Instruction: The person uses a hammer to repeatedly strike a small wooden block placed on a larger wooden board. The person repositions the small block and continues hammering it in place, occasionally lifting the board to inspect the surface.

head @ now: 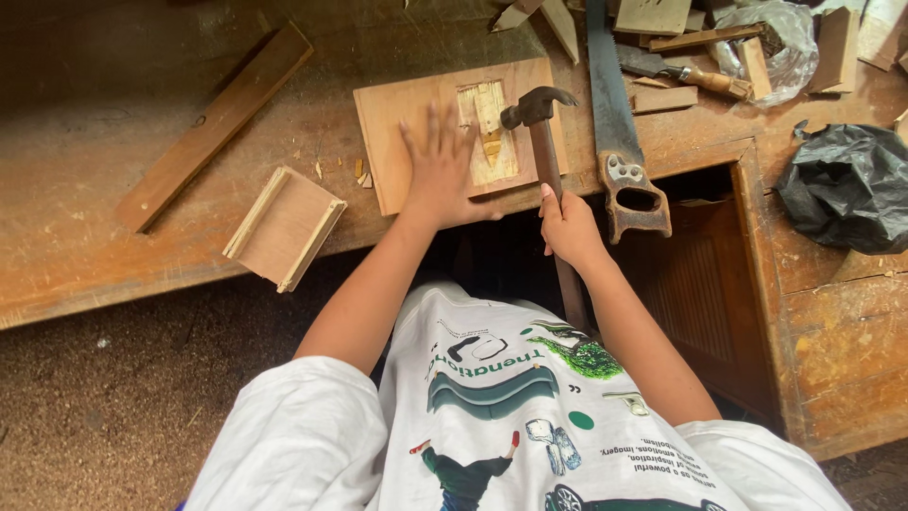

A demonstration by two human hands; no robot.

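Pressing flat with fingers spread, the left hand (437,170) pins the plywood board (416,132) to the worktop (85,237) so it cannot shift. Just right of the board's gouged patch (490,132), the right hand (570,227) is wrapped around the hammer (541,123) handle, head raised over the patch. A handsaw (619,132) lies right of the board.

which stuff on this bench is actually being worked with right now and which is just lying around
In use:
- left hand, pressed flat on the plywood board
- right hand, gripping the claw hammer
- chiselled patch in the board, under the hammer head

Lying about:
- handsaw
- small wooden tray
- long wood strip
- black plastic bag
- clear bag and offcuts
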